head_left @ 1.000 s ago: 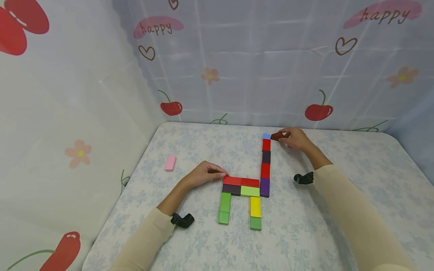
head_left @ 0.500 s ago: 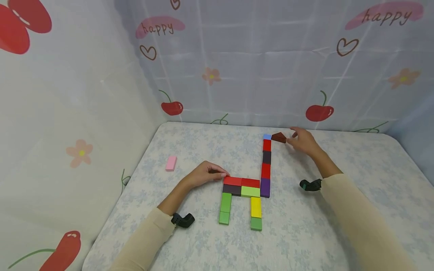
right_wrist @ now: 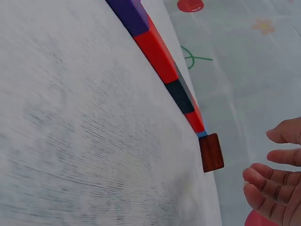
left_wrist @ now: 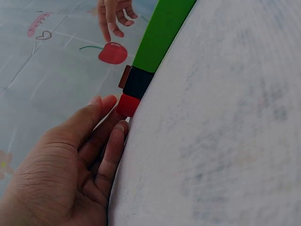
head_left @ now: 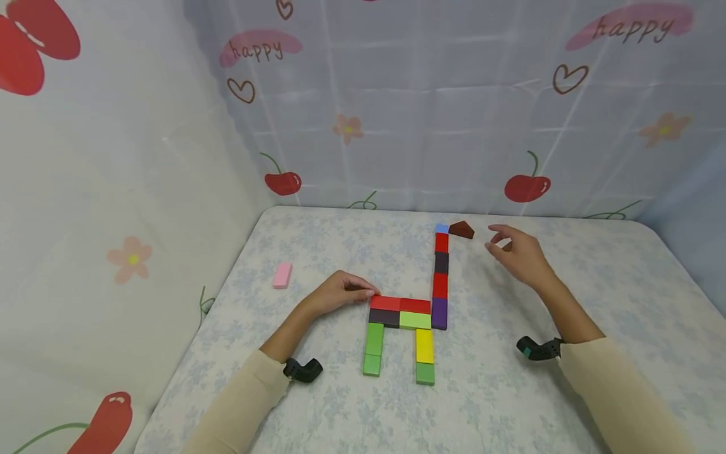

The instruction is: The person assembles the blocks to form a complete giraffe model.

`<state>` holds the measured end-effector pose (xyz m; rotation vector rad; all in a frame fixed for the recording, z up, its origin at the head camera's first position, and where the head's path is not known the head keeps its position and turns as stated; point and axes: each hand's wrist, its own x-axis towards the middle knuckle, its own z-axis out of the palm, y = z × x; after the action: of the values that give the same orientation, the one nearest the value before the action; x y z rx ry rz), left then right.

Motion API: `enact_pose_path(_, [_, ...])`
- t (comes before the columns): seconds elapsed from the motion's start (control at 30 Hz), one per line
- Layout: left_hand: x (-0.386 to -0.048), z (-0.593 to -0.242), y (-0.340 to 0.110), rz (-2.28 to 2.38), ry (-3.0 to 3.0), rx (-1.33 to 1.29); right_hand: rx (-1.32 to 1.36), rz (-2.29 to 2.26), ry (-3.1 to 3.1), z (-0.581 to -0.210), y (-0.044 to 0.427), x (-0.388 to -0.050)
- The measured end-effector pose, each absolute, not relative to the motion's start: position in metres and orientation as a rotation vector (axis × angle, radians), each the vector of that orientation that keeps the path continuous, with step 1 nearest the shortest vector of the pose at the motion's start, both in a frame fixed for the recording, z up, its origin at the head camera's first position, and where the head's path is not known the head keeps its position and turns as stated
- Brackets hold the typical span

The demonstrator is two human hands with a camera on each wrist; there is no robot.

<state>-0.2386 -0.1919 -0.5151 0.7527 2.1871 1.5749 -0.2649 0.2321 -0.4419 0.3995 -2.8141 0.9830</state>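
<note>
Flat coloured blocks lie edge to edge on the table. Two red blocks (head_left: pixel 385 303) top a row with a black block (head_left: pixel 384 318) and a light green block (head_left: pixel 415 320) below. My left hand (head_left: pixel 336 294) rests at the outer left corner of the red pair, fingertips touching it, as the left wrist view also shows. From a purple block (head_left: pixel 439 313) a column climbs through red and black to a small blue block (head_left: pixel 442 229). Beside that lies a brown angular block (head_left: pixel 462 230). My right hand (head_left: pixel 520 255) hovers right of it, fingers apart and holding nothing.
Green blocks (head_left: pixel 374 339) and a yellow block (head_left: pixel 424 345) over another green one extend toward me below the row. A pink block (head_left: pixel 282 275) lies alone at the left. A printed curtain (head_left: pixel 408 126) hangs behind the table's far edge.
My right hand has let go of the brown block and drawn back to the right and nearer to me. The brown block stays beside the blue one. My left hand has kept its place.
</note>
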Motion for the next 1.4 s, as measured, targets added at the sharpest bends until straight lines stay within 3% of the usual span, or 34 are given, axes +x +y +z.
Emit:
enact_pose_path(0.67, [-0.238, -0.512, -0.191, 1.550, 2.222, 0.755, 0.483, 1.167, -2.862, -0.456, 0.185, -0.194])
enact_pose_path(1.4, [-0.240, -0.516, -0.193, 1.604, 2.177, 0.790, 0.644, 1.488, -2.845, -0.485, 0.174, -0.188])
